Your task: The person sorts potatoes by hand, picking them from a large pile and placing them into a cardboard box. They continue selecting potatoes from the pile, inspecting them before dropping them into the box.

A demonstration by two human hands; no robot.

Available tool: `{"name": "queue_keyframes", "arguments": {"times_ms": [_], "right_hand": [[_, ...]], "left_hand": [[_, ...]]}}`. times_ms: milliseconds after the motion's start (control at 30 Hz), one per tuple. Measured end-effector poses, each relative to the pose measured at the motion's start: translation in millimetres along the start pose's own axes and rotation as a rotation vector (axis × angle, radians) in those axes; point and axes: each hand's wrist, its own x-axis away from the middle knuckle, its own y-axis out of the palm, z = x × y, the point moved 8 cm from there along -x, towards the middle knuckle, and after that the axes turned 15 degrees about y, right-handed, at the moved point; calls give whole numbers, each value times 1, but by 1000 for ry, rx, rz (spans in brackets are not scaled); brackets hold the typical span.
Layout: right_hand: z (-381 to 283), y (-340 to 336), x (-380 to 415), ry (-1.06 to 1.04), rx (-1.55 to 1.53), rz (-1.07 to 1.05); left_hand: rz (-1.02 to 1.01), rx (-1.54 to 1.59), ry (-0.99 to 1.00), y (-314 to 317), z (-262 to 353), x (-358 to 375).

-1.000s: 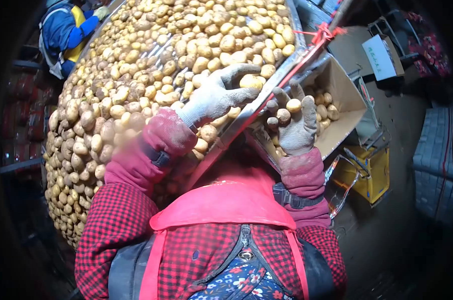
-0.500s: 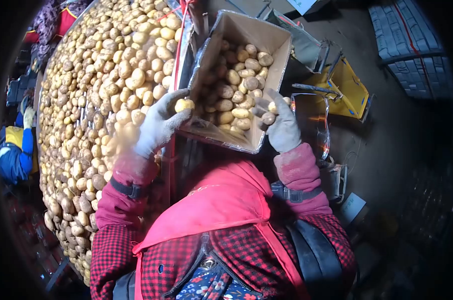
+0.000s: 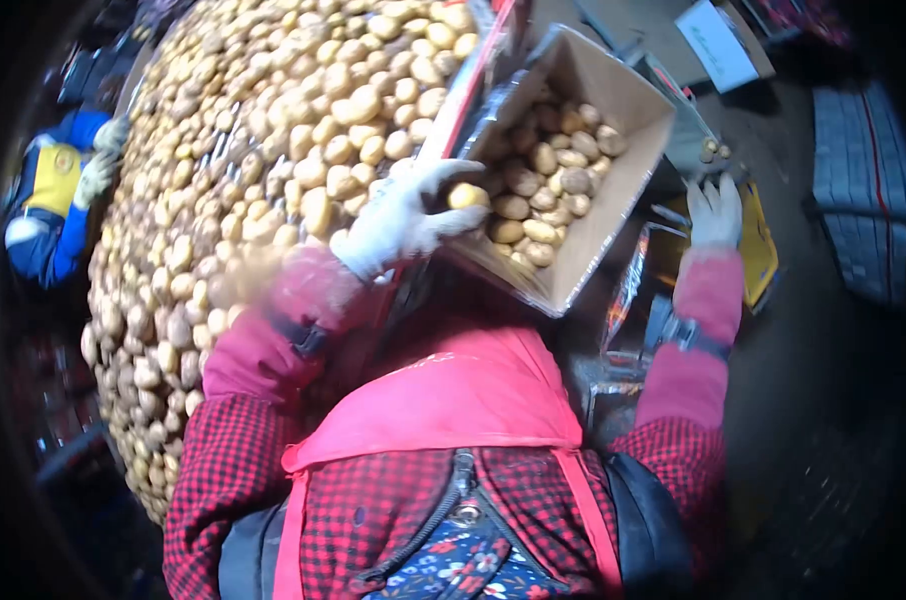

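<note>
My left hand (image 3: pixel 405 222), in a pale work glove, is closed around a yellow potato (image 3: pixel 467 196) between thumb and fingers, at the near-left rim of a cardboard box (image 3: pixel 613 215). Inside that box lie many potatoes (image 3: pixel 543 160). Out to the right, my right hand (image 3: pixel 715 212) is stretched forward with its gloved fingers extended. Just beyond its fingertips, a few small potatoes (image 3: pixel 711 152) show against a grey container (image 3: pixel 678 125). Below that hand is a yellow container (image 3: pixel 761 245), partly covered by the arm.
A large heap of potatoes (image 3: pixel 263 150) fills the sorting surface on the left, bordered by a red-edged rail (image 3: pixel 473 85). A person in blue and yellow (image 3: pixel 58 195) works at its far side. Stacked packages (image 3: pixel 858 200) and a white box (image 3: pixel 715 45) stand at right.
My right hand has moved from the cardboard box out to the right and let go of the small potatoes. My left hand still holds its potato. The view has shifted.
</note>
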Motion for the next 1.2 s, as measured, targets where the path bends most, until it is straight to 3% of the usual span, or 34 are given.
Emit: {"name": "queue_keyframes", "arguments": {"times_ms": [67,100,133,200,267,333,400,433,467,533,567,633,767,833,1067,1200], "right_hand": [[16,23,45,-182,173,-27],[28,54,75,-128,112,-331],[40,85,112,-63,41,-623],[80,124,159,39,131,-707],[106,163,212,-177,454,-737],[128,175,220,-262,514,-752],[144,177,214,-143,397,-736],[127,181,222,-399,534,-735],[152,170,202,207,83,-745],[131,164,199,-137,387,-564],[126,160,201,-140,390,-546],[129,148,196,80,318,-501],[132,134,185,127,182,-532],[129,133,189,155,133,-585],[130,119,180,175,123,-589],[131,119,177,306,-48,-661]], "left_hand": [[39,123,-52,4,-12,6],[110,296,-96,10,-19,7],[121,254,-75,8,-11,2],[29,248,-152,6,17,-11],[8,251,-132,9,34,-20],[78,378,-20,30,25,-23],[-65,333,-109,40,37,-26],[-39,447,-31,56,30,-25],[-59,382,15,55,35,-23],[-62,419,-30,62,22,-15],[-39,426,-33,59,16,-12],[16,399,-53,49,8,-9],[-36,242,-119,46,-17,-3],[-88,27,9,48,-13,-3],[-136,121,-45,63,-24,1],[-155,69,2,62,-20,-1]]}}
